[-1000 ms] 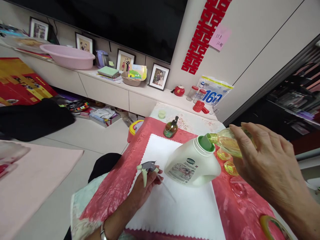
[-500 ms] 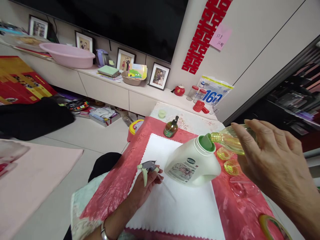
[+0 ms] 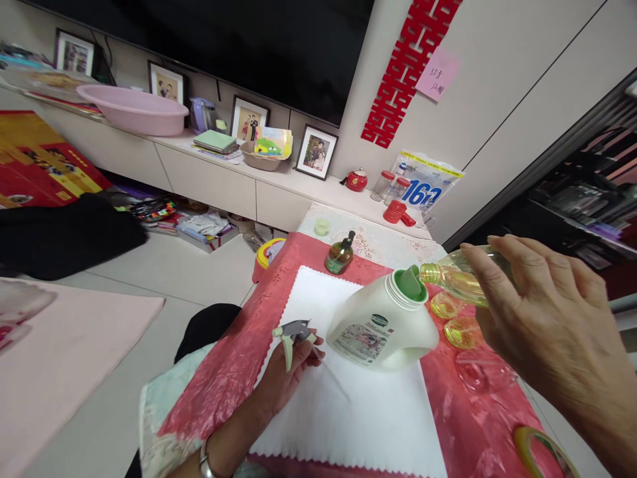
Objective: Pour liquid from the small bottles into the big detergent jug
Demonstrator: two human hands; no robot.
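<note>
- Clear bottle (image 3: 455, 279), right of centre: our right grip (image 3: 547, 325) grasps it tipped, apparently so drips enter the jug (image 3: 381, 332).
- Our left grip (image 3: 292, 368) holds the spray head (image 3: 294, 329) aside, seemingly for clearance.

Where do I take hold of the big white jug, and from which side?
Likely best by the handle of the white jug, from the right: it curves out there, leaving a hollow to reach into. Keep below the open mouth, where the clear bottle points.

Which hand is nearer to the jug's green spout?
Right. The right hand holds the bottle just right of the green spout; the left hand is farther off, lower and left.
</note>
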